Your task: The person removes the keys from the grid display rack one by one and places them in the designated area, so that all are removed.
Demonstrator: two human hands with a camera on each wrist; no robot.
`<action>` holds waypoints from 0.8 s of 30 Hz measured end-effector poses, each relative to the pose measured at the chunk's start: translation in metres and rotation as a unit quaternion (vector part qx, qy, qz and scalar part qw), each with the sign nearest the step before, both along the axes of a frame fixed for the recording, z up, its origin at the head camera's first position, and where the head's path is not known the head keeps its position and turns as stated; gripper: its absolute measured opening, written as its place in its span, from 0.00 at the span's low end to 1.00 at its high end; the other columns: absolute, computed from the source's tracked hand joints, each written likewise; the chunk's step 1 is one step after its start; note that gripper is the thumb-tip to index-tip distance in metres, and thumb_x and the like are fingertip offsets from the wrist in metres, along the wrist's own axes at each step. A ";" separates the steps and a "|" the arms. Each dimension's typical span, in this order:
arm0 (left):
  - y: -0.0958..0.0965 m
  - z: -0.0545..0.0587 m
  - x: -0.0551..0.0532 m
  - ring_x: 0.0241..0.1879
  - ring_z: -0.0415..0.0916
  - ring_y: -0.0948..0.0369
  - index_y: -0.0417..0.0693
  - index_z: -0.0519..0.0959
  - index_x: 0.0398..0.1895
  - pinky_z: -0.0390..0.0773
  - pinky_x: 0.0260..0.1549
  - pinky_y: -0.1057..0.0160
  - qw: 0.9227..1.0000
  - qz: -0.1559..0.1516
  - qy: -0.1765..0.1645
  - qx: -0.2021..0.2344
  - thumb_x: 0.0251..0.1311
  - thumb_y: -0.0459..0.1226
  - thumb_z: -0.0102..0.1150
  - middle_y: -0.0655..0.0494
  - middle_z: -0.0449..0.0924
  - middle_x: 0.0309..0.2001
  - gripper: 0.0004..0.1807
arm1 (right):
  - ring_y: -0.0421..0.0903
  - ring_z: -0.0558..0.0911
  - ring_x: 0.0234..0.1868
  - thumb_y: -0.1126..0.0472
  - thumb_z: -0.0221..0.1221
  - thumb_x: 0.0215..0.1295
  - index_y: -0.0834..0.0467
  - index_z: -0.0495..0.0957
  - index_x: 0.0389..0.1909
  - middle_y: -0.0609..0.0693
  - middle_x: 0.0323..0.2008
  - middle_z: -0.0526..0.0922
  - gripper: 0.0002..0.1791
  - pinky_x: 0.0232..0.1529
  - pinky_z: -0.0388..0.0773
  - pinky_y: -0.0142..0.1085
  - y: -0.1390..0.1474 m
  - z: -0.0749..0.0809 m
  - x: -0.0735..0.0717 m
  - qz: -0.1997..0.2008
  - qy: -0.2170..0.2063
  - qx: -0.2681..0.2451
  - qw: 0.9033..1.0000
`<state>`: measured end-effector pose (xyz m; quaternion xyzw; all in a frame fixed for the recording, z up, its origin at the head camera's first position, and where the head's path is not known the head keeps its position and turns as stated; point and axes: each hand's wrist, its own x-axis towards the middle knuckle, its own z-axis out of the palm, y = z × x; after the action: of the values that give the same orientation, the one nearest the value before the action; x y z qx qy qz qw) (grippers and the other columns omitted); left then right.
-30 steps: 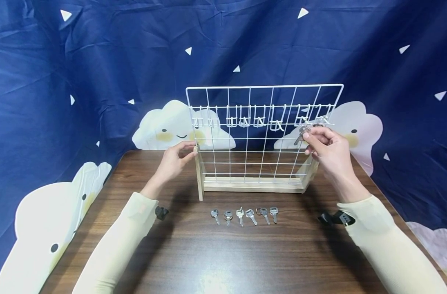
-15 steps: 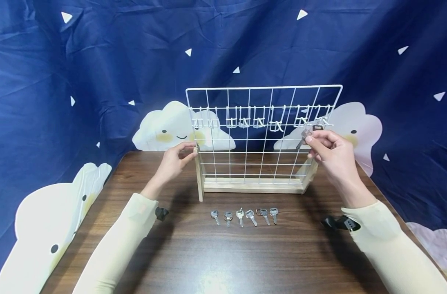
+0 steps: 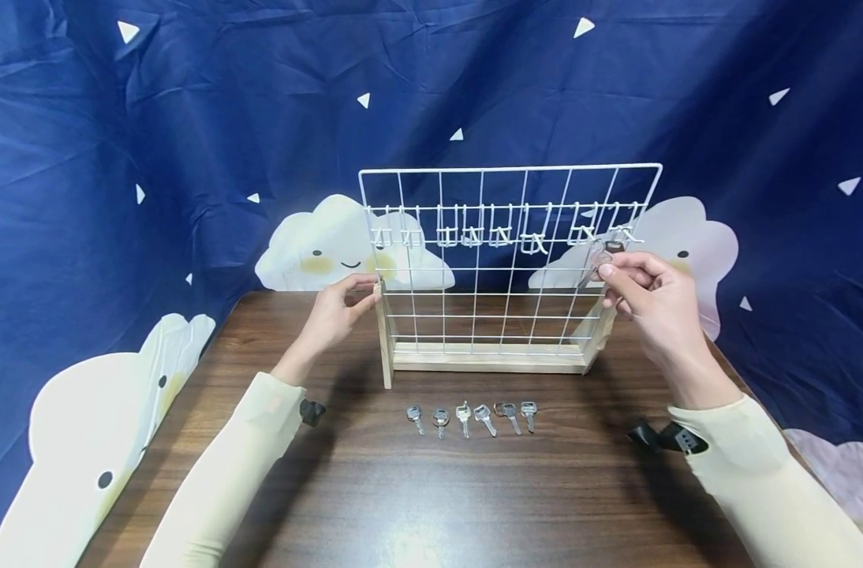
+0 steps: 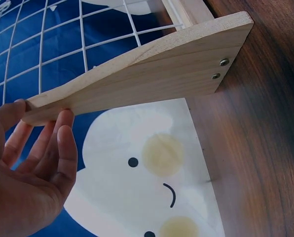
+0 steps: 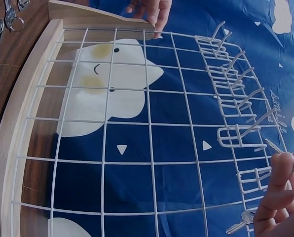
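Observation:
My right hand (image 3: 662, 304) pinches a metal key (image 3: 589, 272) with a ring between thumb and fingers, just below the two rightmost white hooks of the wire grid rack (image 3: 509, 268). A second key with a dark head (image 3: 614, 247) shows beside the fingertips under the last hook; in the right wrist view this key (image 5: 237, 227) is partly hidden by the fingers. My left hand (image 3: 338, 312) holds the upper end of the rack's left wooden side piece (image 4: 137, 74), thumb on one edge and fingers on the other.
Several keys (image 3: 463, 418) with rings lie in a row on the brown wooden table (image 3: 332, 473), in front of the rack's wooden base (image 3: 488, 363). A row of white hooks (image 3: 498, 234) hangs on the grid. Behind stands a blue curtain (image 3: 261, 95) with clouds.
My right hand has moved right and slightly down with the key, from before the second hook from the right toward the last one. The left hand stays on the side piece.

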<state>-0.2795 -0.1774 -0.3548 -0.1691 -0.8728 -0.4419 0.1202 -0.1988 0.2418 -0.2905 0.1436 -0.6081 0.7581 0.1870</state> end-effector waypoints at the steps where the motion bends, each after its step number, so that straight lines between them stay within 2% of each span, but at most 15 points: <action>1: 0.000 0.000 0.000 0.52 0.84 0.47 0.48 0.79 0.59 0.83 0.55 0.53 1.000 0.000 0.000 0.000 0.66 0.40 0.63 0.44 0.84 0.55 0.19 | 0.38 0.80 0.15 0.74 0.62 0.64 0.60 0.83 0.34 0.46 0.23 0.88 0.06 0.13 0.68 0.21 0.000 0.000 0.000 0.001 0.000 -0.001 1.000; 8: -0.001 0.000 -0.001 0.52 0.84 0.48 0.48 0.79 0.58 0.83 0.55 0.51 1.000 0.000 -0.001 -0.002 0.66 0.40 0.64 0.44 0.84 0.54 0.19 | 0.37 0.79 0.15 0.74 0.61 0.64 0.59 0.83 0.34 0.46 0.25 0.89 0.08 0.14 0.69 0.22 0.001 -0.001 0.004 0.015 -0.014 0.000 1.000; 16: -0.001 0.001 -0.001 0.54 0.83 0.49 0.49 0.79 0.58 0.83 0.56 0.52 1.000 0.006 -0.002 -0.008 0.66 0.41 0.63 0.45 0.84 0.55 0.18 | 0.36 0.80 0.18 0.71 0.63 0.64 0.55 0.84 0.35 0.42 0.25 0.88 0.08 0.17 0.73 0.22 0.009 -0.008 0.007 0.021 -0.062 0.063 0.996; 24: 0.000 -0.001 -0.001 0.52 0.84 0.48 0.49 0.79 0.58 0.84 0.55 0.52 1.000 0.003 -0.001 -0.007 0.66 0.41 0.63 0.44 0.84 0.55 0.19 | 0.35 0.77 0.17 0.70 0.63 0.65 0.55 0.82 0.35 0.41 0.24 0.88 0.06 0.13 0.65 0.25 0.015 -0.014 0.008 0.043 -0.077 0.108 0.990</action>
<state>-0.2808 -0.1778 -0.3556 -0.1669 -0.8763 -0.4359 0.1194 -0.1912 0.2568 -0.3046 0.1298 -0.6921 0.7042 0.0904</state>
